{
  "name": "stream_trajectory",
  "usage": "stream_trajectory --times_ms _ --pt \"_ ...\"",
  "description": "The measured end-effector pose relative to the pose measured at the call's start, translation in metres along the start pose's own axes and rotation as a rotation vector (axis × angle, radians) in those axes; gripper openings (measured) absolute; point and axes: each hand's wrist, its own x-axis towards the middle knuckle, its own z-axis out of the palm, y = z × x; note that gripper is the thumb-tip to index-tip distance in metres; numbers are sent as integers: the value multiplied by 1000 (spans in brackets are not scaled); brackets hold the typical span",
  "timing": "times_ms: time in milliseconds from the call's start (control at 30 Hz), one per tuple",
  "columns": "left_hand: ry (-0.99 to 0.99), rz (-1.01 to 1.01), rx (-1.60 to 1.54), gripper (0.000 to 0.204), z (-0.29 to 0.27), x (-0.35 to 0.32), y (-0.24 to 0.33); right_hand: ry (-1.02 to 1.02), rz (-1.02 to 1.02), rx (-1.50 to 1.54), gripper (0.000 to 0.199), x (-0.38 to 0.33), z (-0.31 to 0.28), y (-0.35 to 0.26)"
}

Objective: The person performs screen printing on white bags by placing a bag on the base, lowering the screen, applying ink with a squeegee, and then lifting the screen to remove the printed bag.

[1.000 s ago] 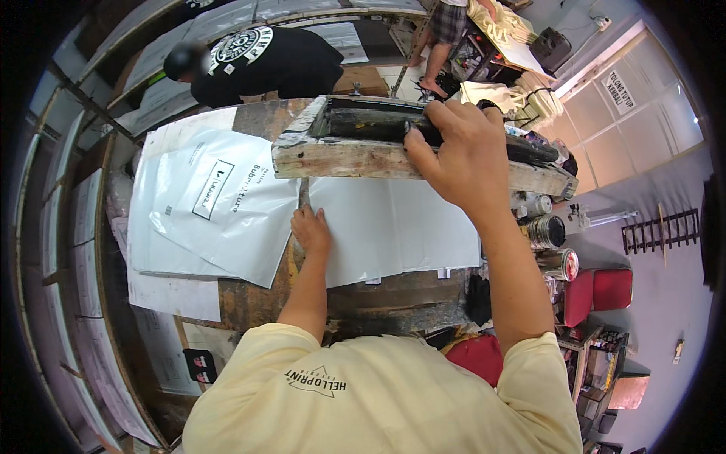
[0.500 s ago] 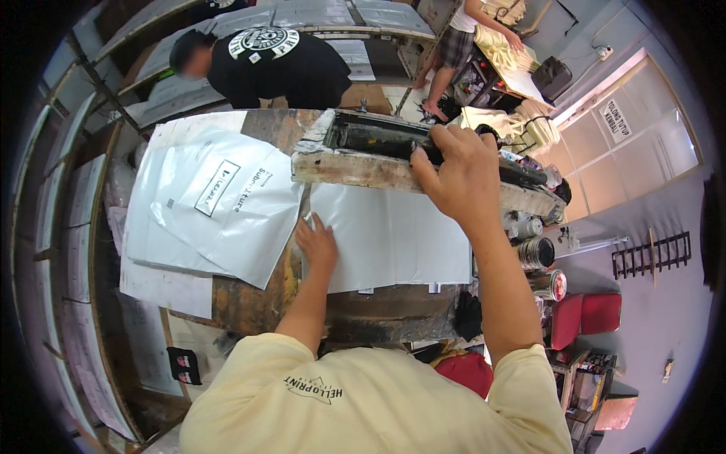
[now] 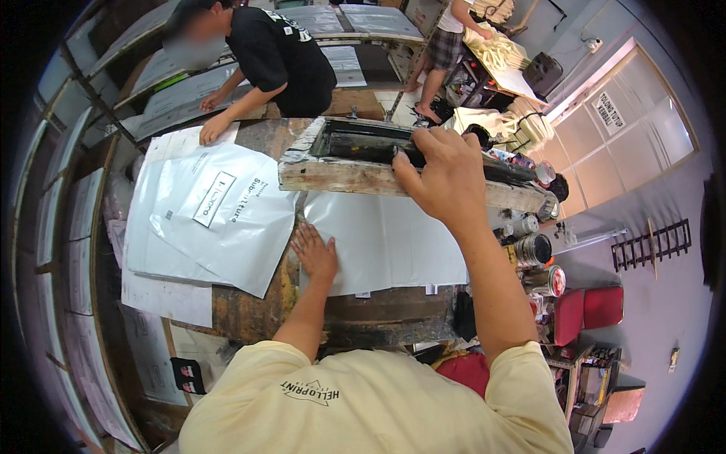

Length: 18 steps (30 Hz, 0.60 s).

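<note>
Two bare hands work at a stained wooden print table seen from above. The right hand, at about one o'clock from the picture's centre, is closed over the near edge of a wooden screen-printing frame, fingers curled on top and clamped on its wood; the frame is tilted up off the table, its dark, inky mesh showing behind the hand. The left hand, near the centre at roughly nine o'clock from the right forearm, lies flat with fingers spread apart on the left edge of a white plastic sheet, gripping nothing. That sheet lies just under the raised frame, spreading toward three o'clock. At nine o'clock from the left hand, a loose pile of white printed plastic bags overlaps on the table, just beside the sheet. At three o'clock, past the table's end, stand several ink cans, and below them red stools. At eleven o'clock, a second person in a black shirt leans over the far side, one hand pressing on a sheet there. At twelve o'clock a third person in shorts stands well apart.
</note>
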Motion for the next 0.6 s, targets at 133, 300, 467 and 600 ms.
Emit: stream_trajectory --times_ms 133,300,467,600 --pt "13 11 -44 81 2 -2 -3 -21 12 -15 32 -3 -1 -1" --pt "3 36 -116 79 -8 1 0 31 7 26 36 -6 2 0" --pt "73 163 -363 71 -23 8 16 54 -8 14 36 -8 5 1" --pt "88 155 -567 65 -29 8 41 50 -9 20 37 -6 5 0"
